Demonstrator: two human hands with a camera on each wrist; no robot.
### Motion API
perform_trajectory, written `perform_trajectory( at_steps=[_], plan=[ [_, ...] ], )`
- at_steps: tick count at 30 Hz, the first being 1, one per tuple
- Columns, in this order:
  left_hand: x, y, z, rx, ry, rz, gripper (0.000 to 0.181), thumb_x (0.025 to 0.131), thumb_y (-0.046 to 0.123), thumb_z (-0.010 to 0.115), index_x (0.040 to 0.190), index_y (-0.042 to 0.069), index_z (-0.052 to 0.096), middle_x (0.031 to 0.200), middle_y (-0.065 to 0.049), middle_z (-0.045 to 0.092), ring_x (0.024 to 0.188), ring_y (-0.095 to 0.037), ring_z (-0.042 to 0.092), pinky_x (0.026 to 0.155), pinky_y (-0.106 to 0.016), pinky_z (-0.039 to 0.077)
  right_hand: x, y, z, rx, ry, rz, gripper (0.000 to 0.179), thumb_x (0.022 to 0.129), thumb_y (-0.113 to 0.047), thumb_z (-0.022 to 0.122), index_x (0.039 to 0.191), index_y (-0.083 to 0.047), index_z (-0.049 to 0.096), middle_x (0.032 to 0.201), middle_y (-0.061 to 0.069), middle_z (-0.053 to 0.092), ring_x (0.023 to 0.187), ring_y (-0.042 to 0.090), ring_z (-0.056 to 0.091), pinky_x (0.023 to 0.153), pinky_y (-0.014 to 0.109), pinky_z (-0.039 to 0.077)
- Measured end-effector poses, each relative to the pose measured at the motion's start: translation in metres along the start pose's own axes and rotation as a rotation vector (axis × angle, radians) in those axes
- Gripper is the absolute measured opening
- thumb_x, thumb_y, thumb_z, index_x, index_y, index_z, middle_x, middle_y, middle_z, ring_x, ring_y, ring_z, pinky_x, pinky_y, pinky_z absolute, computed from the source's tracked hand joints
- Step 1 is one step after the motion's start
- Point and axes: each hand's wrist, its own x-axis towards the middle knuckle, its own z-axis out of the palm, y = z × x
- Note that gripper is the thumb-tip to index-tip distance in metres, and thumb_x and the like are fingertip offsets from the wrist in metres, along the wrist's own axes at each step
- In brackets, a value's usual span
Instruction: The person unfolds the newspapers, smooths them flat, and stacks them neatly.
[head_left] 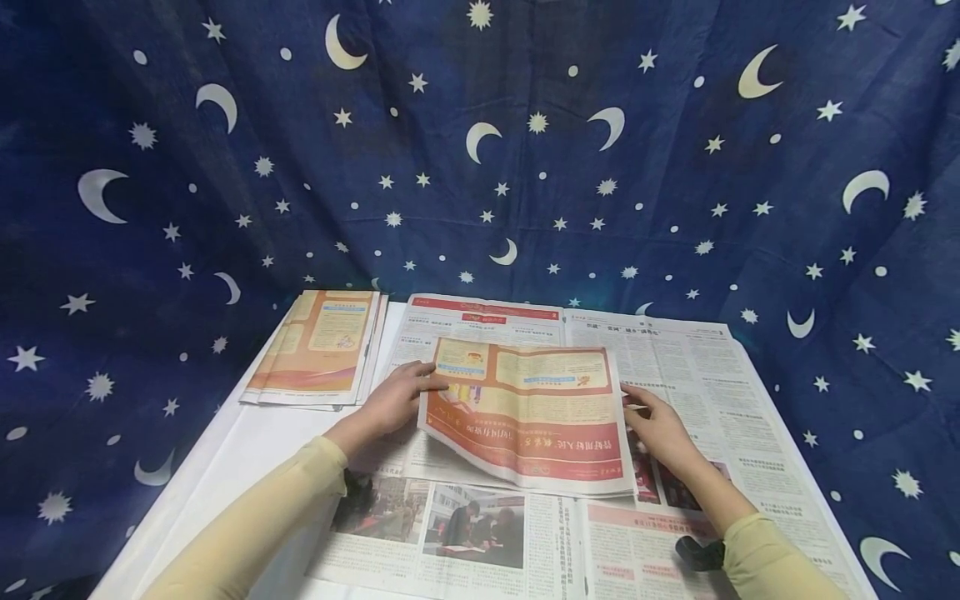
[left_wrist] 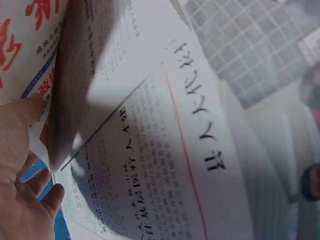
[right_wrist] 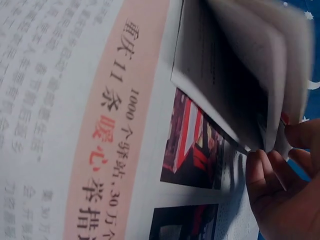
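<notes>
A folded newspaper [head_left: 555, 408] with orange and red pages is held above a spread-out newspaper [head_left: 480, 575]. My left hand [head_left: 397, 398] pinches its left edge; in the left wrist view the thumb of that hand [left_wrist: 22, 165] lies over the paper and the other fingers are partly beneath. At the opposite edge my right hand [head_left: 660, 425] pinches the sheets between thumb and fingers. The right wrist view shows the folded sheets [right_wrist: 240, 75] fanned apart, with the right hand [right_wrist: 280, 185] at their corner.
A stack of folded newspapers [head_left: 318, 350] lies at the table's back left. The white table [head_left: 202, 467] shows along the left side. Behind it hangs a dark blue cloth [head_left: 450, 167] with moons and stars. Dark straps, one [head_left: 699, 553] on the right, circle both wrists.
</notes>
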Motion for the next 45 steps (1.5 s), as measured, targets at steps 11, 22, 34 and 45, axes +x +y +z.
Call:
perform_trajectory(
  at_steps=[11,22,34,45],
  plan=[
    [0.006,-0.005,-0.006,-0.114,0.012,-0.012,0.05,0.092,-0.003,0.065,0.138,0.017,0.067,0.154,-0.018,0.047,0.143,-0.04,0.04,0.117,-0.055,0.032,0.003,0.007,-0.006,0.004,-0.014,-0.113,0.075,0.104,-0.047,0.056,0.162,-0.009,0.029,0.156,0.025,0.033,0.135,0.05,0.045,0.097,0.056,0.054],
    [0.006,-0.007,-0.014,-0.265,0.032,-0.073,0.065,0.084,-0.013,0.054,0.141,0.017,0.064,0.156,-0.017,0.045,0.145,-0.04,0.038,0.119,-0.058,0.028,0.016,-0.002,-0.011,-0.011,0.003,-0.166,0.068,0.102,-0.042,0.058,0.158,-0.008,0.039,0.158,0.024,0.03,0.142,0.054,0.033,0.105,0.061,0.045],
    [0.014,-0.008,-0.025,-0.306,0.074,-0.057,0.032,0.108,0.025,0.054,0.133,0.014,0.07,0.139,-0.009,0.063,0.133,-0.032,0.054,0.11,-0.052,0.043,0.029,-0.005,-0.016,0.003,0.13,-0.36,0.043,0.095,-0.014,0.072,0.133,0.001,0.062,0.147,0.026,0.047,0.134,0.049,0.044,0.108,0.067,0.037],
    [0.015,-0.005,-0.034,-0.382,0.104,-0.083,0.046,0.106,0.038,0.055,0.146,0.015,0.058,0.146,-0.008,0.058,0.143,-0.033,0.044,0.116,-0.06,0.032,0.033,-0.015,-0.018,-0.015,0.258,-0.421,0.033,0.107,-0.027,0.053,0.118,0.001,0.065,0.123,0.019,0.066,0.121,0.04,0.058,0.107,0.061,0.041]
  ],
)
